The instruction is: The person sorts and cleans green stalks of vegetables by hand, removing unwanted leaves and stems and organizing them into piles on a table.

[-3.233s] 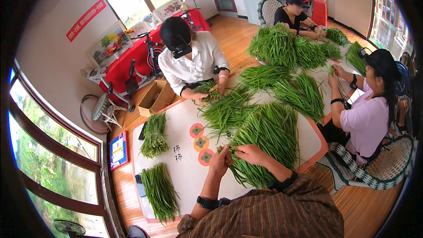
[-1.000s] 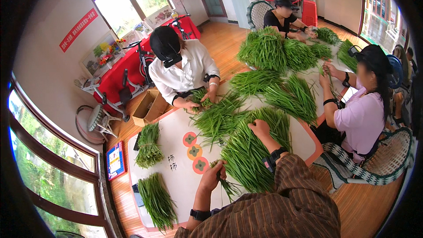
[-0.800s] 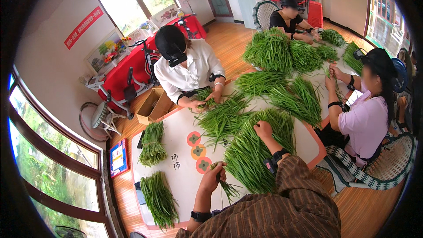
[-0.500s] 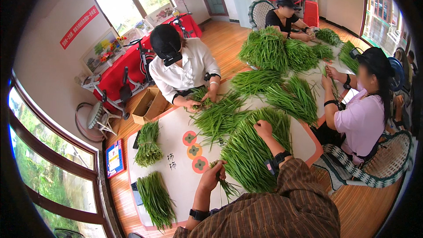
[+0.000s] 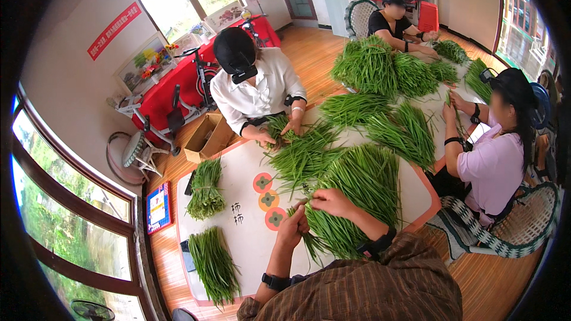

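Near bundle (image 5: 214, 264): green stalks, well left of my left hand, lengthwise away from me.
Far bundle (image 5: 206, 190): also left, farther from me; 2 bundles on this side.
Printed fruits (image 5: 269, 199): 3 in a row on the table (image 5: 253, 255), just left of my hands.
Left hand (image 5: 293, 226): curled closed around the small bunch.
Small bunch (image 5: 311, 245): 1 end in my left fist, the loose leaves slanting down to the right, toward my body.
Right hand (image 5: 334, 203): fingers bent, nearly closed, tips just beside my left thumb; I can't tell whether they pinch a stalk.
Big heap (image 5: 366, 181): beneath and right of my right hand, the nearer of the 2; its blades fan lengthwise, mostly away from me.
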`<state>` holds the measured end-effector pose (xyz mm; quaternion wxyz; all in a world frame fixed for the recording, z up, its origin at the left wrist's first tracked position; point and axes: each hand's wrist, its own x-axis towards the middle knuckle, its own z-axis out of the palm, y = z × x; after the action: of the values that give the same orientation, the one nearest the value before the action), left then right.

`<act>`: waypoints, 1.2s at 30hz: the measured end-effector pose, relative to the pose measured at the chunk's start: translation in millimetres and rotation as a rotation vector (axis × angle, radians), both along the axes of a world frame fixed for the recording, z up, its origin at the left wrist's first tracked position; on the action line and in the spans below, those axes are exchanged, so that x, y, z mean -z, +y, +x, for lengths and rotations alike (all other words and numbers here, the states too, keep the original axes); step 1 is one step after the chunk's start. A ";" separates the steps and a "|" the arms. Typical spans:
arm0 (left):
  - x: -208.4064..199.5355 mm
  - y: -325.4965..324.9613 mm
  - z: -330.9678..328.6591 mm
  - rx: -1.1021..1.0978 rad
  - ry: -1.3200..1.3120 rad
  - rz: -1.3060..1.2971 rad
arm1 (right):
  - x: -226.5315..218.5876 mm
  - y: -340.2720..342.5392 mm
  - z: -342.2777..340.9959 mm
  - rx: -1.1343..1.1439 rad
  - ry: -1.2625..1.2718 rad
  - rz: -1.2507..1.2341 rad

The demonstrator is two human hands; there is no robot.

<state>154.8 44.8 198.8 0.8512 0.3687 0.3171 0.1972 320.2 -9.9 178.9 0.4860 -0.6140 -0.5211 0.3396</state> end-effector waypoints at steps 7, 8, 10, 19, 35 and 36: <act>0.9 3.4 -8.6 -0.136 0.024 0.078 | -4.8 -3.9 -30.0 -0.085 0.036 -0.008; 0.6 3.0 -9.7 -0.137 0.024 0.073 | -5.7 -4.8 -32.4 -0.086 0.036 -0.012; 0.8 3.3 -12.3 -0.054 0.051 0.149 | -5.8 -7.2 -35.7 -0.132 0.004 -0.042; 8.0 7.6 -20.7 -0.129 0.128 0.202 | 17.3 -12.8 -10.8 -0.108 -0.140 -0.092; 12.8 13.5 -26.6 -0.105 -0.130 0.017 | 101.8 -3.9 38.2 0.438 -0.712 -0.517; 10.9 12.8 -24.8 -0.096 -0.104 0.012 | 108.9 -4.3 39.9 0.494 -0.781 -0.459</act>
<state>130.0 57.6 187.9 0.8538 0.3474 0.2889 0.2587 360.1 -14.2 70.0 0.1735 -0.8906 -0.4152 0.0655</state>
